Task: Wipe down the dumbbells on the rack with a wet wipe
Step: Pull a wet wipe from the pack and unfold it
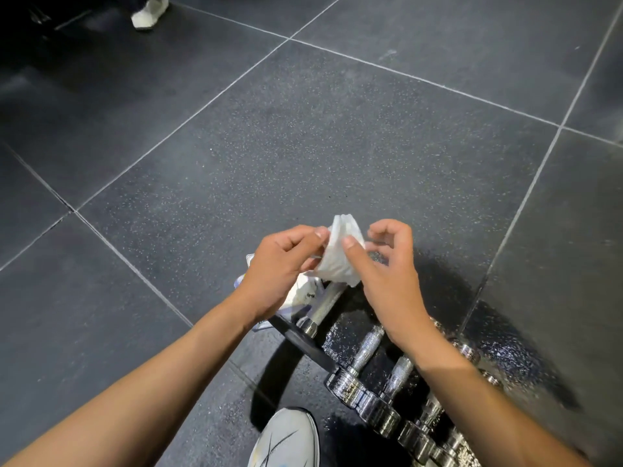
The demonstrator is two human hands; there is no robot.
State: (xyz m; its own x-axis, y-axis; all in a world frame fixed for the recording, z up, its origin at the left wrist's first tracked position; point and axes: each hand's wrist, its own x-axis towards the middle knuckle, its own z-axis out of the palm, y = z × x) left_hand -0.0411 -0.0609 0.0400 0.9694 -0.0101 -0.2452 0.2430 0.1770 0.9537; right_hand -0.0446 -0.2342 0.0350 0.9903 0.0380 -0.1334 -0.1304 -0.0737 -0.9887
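A crumpled white wet wipe is held up between both hands above the rack. My left hand pinches its left edge. My right hand pinches its right side between thumb and curled fingers. Below the hands, several chrome dumbbells lie side by side on a low black rack, their knurled handles pointing away from me. A white wipes packet lies on the rack's far end, partly hidden under my left hand.
Dark speckled rubber floor tiles spread all around. My own grey shoe stands just left of the rack. Another person's white shoe is at the far top left.
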